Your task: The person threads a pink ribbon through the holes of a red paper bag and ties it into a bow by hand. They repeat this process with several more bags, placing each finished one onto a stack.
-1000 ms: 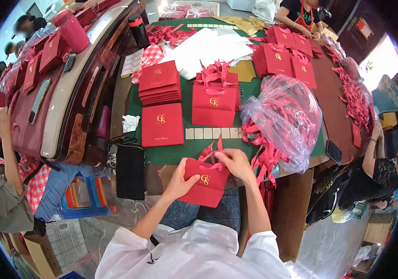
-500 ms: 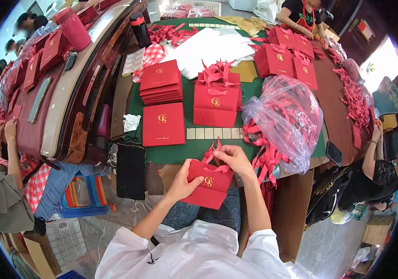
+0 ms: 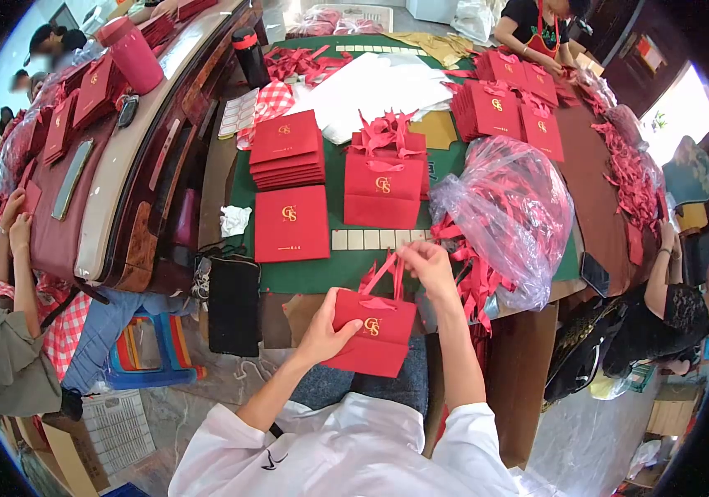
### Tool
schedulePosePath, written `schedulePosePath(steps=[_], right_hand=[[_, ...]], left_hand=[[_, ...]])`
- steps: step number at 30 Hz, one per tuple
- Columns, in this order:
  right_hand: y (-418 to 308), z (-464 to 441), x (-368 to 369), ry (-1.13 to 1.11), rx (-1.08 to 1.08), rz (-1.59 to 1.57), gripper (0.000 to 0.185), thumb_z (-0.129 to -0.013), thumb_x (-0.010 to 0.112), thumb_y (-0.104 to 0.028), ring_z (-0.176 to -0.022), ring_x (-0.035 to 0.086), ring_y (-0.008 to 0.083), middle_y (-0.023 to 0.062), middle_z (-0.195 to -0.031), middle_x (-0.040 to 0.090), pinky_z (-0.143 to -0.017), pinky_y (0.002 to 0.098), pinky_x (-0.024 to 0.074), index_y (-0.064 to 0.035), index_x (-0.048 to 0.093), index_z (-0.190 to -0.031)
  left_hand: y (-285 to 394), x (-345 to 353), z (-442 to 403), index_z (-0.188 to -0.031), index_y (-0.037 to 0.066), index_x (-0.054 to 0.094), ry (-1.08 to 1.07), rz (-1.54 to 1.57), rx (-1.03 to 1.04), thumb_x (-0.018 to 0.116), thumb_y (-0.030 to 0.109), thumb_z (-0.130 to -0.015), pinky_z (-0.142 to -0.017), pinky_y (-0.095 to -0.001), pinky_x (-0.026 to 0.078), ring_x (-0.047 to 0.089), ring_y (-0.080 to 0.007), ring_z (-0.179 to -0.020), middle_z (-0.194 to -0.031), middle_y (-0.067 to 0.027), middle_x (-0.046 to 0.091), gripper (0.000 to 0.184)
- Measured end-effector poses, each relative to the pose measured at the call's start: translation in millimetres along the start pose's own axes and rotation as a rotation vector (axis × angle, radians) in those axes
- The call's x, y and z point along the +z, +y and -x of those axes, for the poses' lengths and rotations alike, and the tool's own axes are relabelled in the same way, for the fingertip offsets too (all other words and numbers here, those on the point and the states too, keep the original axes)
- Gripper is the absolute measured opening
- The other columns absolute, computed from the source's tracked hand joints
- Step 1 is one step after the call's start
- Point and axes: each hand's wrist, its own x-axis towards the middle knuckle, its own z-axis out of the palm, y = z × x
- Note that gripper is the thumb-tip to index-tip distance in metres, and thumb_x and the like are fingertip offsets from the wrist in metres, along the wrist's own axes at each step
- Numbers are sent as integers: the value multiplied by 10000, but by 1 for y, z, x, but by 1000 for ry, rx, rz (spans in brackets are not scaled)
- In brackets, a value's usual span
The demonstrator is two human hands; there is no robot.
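My left hand (image 3: 327,330) grips a small red gift bag (image 3: 375,341) by its left side, thumb across the front near the gold lettering. Above the bag, my right hand (image 3: 426,263) pinches the red ribbon (image 3: 388,277) that rises from its top edge. Just beyond lies a row of pale rectangular tabs (image 3: 364,240) on the green mat (image 3: 313,280). Finished-looking red bags with ribbon handles (image 3: 383,192) stand behind that row. To their left sit a flat red bag (image 3: 291,224) and a stack of red bags (image 3: 286,147).
A clear plastic sack of red ribbons (image 3: 508,215) bulges at the right, beside a phone (image 3: 594,273). A black pouch (image 3: 234,305) hangs at the left table edge. A dark bottle (image 3: 248,56) stands farther back. Other people work at the far right and left.
My right hand has moved up and slightly right, drawing the ribbon upward from the bag into a taller loop. My left hand keeps its hold on the bag.
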Motion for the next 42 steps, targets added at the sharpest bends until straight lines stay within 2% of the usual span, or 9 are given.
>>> schedulePosePath(steps=[6, 16, 19, 22, 27, 28, 33, 39, 42], right_hand=[[-6, -10, 6, -59, -95, -60, 171, -911, 709, -186, -601, 512, 35, -36, -705, 605, -557, 197, 402, -42, 657, -834], [14, -7, 7, 43, -215, 96, 170, -882, 727, -156, -606, 525, 27, -35, -680, 615, -551, 219, 396, -7, 668, -826], [15, -6, 14, 275, -305, 296, 191, -876, 718, -173, -596, 529, 52, -14, -657, 603, -558, 247, 424, 3, 661, -828], [21, -12, 7, 163, -337, 270, 203, -894, 703, -191, -587, 539, 70, -10, -632, 592, -558, 255, 433, -4, 669, -822], [36, -1, -5, 401, -376, 213, 247, -962, 630, -165, -864, 645, 186, 128, -1027, 660, -728, 308, 506, 6, 628, -1139], [28, 7, -11, 505, -584, 487, 221, -959, 623, -139, -895, 645, 229, 148, -1010, 652, -743, 316, 509, 5, 634, -1126], [26, 39, -8, 482, -496, 509, 178, -937, 620, -81, -920, 629, 281, 142, -991, 626, -835, 358, 489, 3, 630, -1093], [50, 42, -7, 432, -620, 659, 200, -866, 642, 6, -936, 595, 310, 156, -995, 580, -816, 387, 487, 4, 630, -1066], [49, 44, -5, 437, -631, 678, 204, -848, 646, 17, -946, 581, 331, 161, -997, 570, -823, 400, 478, 0, 634, -1051]], left_hand=[[8, -12, -2, -1243, 3, 436, -20, -127, 47, 696, 49, -862, -930, -357, 490, 632, -207, -1059, -1083, -161, 640, 464], [-3, -16, -8, -1341, -33, 382, -56, -60, 25, 691, 29, -871, -990, -338, 464, 588, -182, -1140, -1193, -149, 611, 566], [8, -15, -10, -1387, -47, 344, -105, -47, 1, 687, 11, -871, -1015, -327, 447, 566, -168, -1168, -1236, -140, 590, 623], [14, -16, -16, -1387, -38, 351, -142, -38, 15, 685, -4, -869, -1022, -320, 442, 561, -158, -1171, -1245, -137, 583, 617], [34, -21, -49, -1454, -39, 306, 31, 222, 41, 667, -8, -897, -1094, -323, 377, 497, -164, -1254, -1350, -102, 523, 665], [51, -25, -64, -1494, -49, 241, 13, 133, 95, 635, 3, -929, -1113, -314, 349, 471, -157, -1278, -1392, -100, 493, 690], [109, -30, -157, -1458, -43, 282, 69, 73, 383, 563, -1, -972, -1092, -309, 355, 458, -144, -1274, -1385, -84, 492, 563], [86, -18, -203, -1261, 37, 467, 215, -353, 476, 663, 115, -900, -878, -392, 495, 659, -343, -1012, -1047, -224, 646, 418], [55, -15, -200, -1246, 42, 457, 293, -531, 461, 700, 137, -862, -837, -466, 505, 618, -441, -1026, -1068, -233, 636, 465]])
